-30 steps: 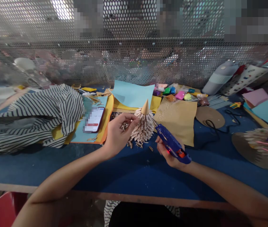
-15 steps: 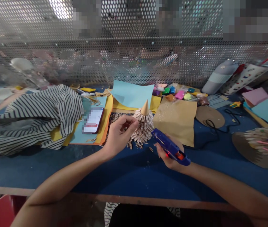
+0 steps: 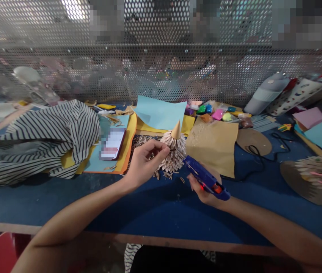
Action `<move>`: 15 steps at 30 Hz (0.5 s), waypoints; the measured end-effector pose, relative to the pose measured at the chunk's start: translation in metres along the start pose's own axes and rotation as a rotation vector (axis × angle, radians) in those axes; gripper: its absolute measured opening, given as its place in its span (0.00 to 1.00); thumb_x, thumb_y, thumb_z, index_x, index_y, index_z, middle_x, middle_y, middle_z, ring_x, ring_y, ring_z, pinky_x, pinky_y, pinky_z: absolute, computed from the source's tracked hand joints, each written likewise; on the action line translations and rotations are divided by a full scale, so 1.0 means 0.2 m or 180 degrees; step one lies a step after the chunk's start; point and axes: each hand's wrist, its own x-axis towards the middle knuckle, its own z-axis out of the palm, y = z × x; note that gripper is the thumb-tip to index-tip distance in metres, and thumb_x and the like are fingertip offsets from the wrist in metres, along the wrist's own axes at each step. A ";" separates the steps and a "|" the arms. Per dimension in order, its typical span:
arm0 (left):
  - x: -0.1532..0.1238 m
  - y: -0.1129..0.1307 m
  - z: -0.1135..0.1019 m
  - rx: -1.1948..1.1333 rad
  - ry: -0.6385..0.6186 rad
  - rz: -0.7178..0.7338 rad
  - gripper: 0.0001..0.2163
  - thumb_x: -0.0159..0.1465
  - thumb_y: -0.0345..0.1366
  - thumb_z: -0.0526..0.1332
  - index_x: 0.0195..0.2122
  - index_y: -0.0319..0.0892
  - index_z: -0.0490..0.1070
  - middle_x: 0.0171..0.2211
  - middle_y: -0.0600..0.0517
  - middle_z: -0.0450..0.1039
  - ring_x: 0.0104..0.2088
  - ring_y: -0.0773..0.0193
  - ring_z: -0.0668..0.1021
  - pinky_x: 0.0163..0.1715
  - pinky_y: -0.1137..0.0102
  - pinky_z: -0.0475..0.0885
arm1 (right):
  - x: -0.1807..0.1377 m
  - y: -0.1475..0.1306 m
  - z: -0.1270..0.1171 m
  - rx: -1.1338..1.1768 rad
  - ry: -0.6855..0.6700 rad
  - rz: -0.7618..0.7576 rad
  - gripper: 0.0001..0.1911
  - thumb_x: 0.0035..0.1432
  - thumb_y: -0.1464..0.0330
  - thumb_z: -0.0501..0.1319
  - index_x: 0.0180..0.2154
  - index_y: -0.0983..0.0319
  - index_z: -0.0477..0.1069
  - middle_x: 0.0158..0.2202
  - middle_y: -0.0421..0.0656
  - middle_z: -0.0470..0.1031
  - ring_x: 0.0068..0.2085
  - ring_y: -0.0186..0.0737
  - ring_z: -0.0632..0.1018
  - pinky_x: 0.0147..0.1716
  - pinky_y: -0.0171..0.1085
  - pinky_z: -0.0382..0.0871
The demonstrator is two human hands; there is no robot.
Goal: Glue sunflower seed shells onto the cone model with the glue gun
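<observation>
Two hands right in at the work now! The left hand [image 3: 145, 163] has closed in on the seed-covered paper cone tree [image 3: 174, 159], its fingers pinched nearly shut on a small seed shell [image 3: 172, 149], pressing it in at the tree's flank. The right hand [image 3: 203, 185] stays curled firmly around the blue hot glue gun [image 3: 206, 176], nozzle aimed up and left, just short of the tree. The tree stands mid-table on the blue table [image 3: 161, 206], well back from the front edge, with loose shells [image 3: 163, 175] scattered around its base and a kraft paper sheet [image 3: 213, 148] just to its right.
</observation>
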 end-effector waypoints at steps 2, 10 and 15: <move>0.00 0.00 0.00 0.0009 -0.0015 0.0008 0.08 0.61 0.39 0.62 0.29 0.40 0.71 0.26 0.52 0.70 0.25 0.70 0.69 0.24 0.73 0.65 | 0.00 0.00 0.01 -0.0003 0.0094 -0.0041 0.13 0.59 0.68 0.58 0.22 0.55 0.62 0.18 0.37 0.67 0.18 0.36 0.70 0.19 0.37 0.66; 0.00 0.00 -0.01 0.0035 -0.0048 0.0054 0.09 0.61 0.41 0.62 0.28 0.41 0.71 0.25 0.52 0.69 0.25 0.69 0.68 0.24 0.73 0.65 | 0.01 -0.02 0.00 0.0194 0.0029 0.0007 0.11 0.58 0.70 0.58 0.25 0.55 0.60 0.17 0.35 0.65 0.17 0.35 0.70 0.18 0.36 0.65; 0.00 -0.01 0.00 0.0014 -0.0017 0.0093 0.09 0.61 0.40 0.62 0.28 0.41 0.71 0.25 0.52 0.69 0.25 0.69 0.69 0.24 0.73 0.65 | 0.02 -0.03 0.00 0.0154 0.0131 -0.0080 0.11 0.57 0.71 0.58 0.25 0.55 0.59 0.18 0.35 0.64 0.18 0.34 0.69 0.18 0.35 0.66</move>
